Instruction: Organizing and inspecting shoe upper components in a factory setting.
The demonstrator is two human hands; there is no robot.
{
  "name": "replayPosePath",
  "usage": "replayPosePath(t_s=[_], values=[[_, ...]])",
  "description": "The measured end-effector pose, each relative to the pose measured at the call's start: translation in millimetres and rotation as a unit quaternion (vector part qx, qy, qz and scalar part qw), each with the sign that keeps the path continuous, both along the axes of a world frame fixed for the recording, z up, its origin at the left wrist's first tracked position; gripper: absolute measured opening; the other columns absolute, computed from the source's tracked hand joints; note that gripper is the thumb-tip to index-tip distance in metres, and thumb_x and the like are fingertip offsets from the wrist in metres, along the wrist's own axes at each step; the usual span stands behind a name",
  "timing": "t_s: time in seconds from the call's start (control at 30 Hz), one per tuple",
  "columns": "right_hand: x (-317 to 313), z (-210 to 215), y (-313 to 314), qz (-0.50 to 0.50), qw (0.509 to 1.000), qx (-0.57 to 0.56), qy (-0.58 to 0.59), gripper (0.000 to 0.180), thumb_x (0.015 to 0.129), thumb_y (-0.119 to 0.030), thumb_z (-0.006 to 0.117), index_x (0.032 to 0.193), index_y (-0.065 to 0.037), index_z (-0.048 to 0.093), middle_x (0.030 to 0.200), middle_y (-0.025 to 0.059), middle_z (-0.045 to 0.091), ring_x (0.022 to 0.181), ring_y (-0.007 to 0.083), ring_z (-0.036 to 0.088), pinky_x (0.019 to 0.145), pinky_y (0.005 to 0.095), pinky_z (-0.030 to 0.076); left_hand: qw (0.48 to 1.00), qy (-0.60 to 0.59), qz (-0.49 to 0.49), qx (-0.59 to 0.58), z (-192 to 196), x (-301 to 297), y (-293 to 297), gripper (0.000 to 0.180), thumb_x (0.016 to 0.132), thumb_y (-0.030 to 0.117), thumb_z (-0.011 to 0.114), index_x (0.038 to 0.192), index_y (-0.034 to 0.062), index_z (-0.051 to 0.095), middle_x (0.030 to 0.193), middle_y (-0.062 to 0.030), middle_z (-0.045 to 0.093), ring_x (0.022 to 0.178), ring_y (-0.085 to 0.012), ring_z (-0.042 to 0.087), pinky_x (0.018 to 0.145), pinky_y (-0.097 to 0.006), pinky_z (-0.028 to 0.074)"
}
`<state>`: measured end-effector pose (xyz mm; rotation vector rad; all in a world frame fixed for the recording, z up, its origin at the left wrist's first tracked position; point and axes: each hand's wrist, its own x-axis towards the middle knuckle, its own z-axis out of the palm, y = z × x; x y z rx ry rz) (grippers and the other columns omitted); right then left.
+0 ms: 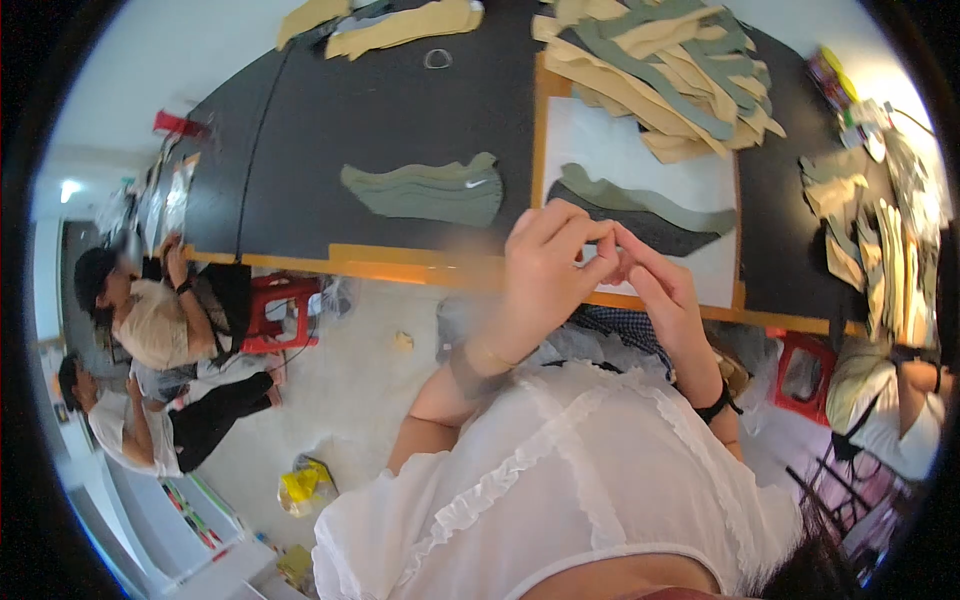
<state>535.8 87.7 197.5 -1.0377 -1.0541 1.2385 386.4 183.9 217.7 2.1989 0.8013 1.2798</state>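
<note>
My left hand (548, 265) and my right hand (672, 300) meet above the table's front edge, their fingertips pinched together. Whatever is between the fingers, if anything, is too small to make out. Just beyond them, a green wavy-edged fabric piece (640, 200) overlaps a dark grey one (665, 235) on a white sheet (650, 140). My left hand covers part of these pieces. To the left on the black table, a neat stack of green curved fabric pieces (430, 193) lies flat, with a small white mark on top.
A heap of tan and green fabric strips (670, 70) covers the sheet's far end. More tan pieces (405, 30) lie at the far left, near a small ring (438, 59). Fabric strips (890, 260) line the right side. Other people (160, 320) sit left and right, by red stools (280, 310).
</note>
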Motion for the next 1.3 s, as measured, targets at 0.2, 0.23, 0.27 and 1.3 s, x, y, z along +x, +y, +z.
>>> replayPosePath(t_s=[0.2, 0.23, 0.27, 1.3], values=[[-20.0, 4.7, 17.3, 0.119, 0.992, -0.002, -0.044, 0.041, 0.099, -0.011, 0.051, 0.139, 0.0, 0.05, 0.106, 0.006, 0.064, 0.098, 0.0155, 0.06, 0.09, 0.0306, 0.046, 0.993, 0.004, 0.042, -0.114, 2.8, -49.7, -8.1, 0.013, 0.07, 0.001, 0.074, 0.08, 0.0042, 0.066, 0.076, -0.0044, 0.056, 0.058, -0.0129, 0.053, 0.051, -0.027, 0.043], [-24.8, 3.9, 20.5, 0.137, 0.99, 0.008, -0.042, 0.041, 0.099, -0.011, 0.051, 0.139, 0.0, 0.05, 0.106, 0.006, 0.064, 0.098, 0.0155, 0.06, 0.09, 0.0306, 0.046, 0.987, -0.01, 0.039, -0.154, -1.3, -62.1, -10.0, 0.013, 0.071, 0.0, 0.074, 0.08, 0.0033, 0.065, 0.077, -0.0045, 0.056, 0.059, -0.0132, 0.054, 0.052, -0.027, 0.043], [-29.7, 2.4, 23.7, 0.165, 0.984, 0.004, -0.069, 0.041, 0.098, -0.008, 0.052, 0.138, 0.0, 0.051, 0.105, 0.0064, 0.064, 0.097, 0.0157, 0.06, 0.089, 0.0306, 0.047, 0.982, -0.018, 0.056, -0.182, -7.4, -78.0, -14.0, 0.009, 0.075, -0.001, 0.07, 0.081, 0.0019, 0.064, 0.075, -0.0045, 0.056, 0.062, -0.0141, 0.056, 0.053, -0.026, 0.044], [-74.7, -20.3, 28.2, 0.2, 0.973, -0.08, -0.084, 0.025, 0.097, -0.008, 0.054, 0.117, 0.004, 0.064, 0.094, 0.0081, 0.068, 0.089, 0.0143, 0.064, 0.084, 0.0271, 0.05, 0.725, -0.319, 0.584, -0.179, -117.1, -632.9, -284.2, 0.033, 0.098, 0.02, 0.052, 0.121, -0.0027, 0.06, 0.108, -0.005, 0.06, 0.097, -0.0156, 0.055, 0.087, -0.032, 0.046]])
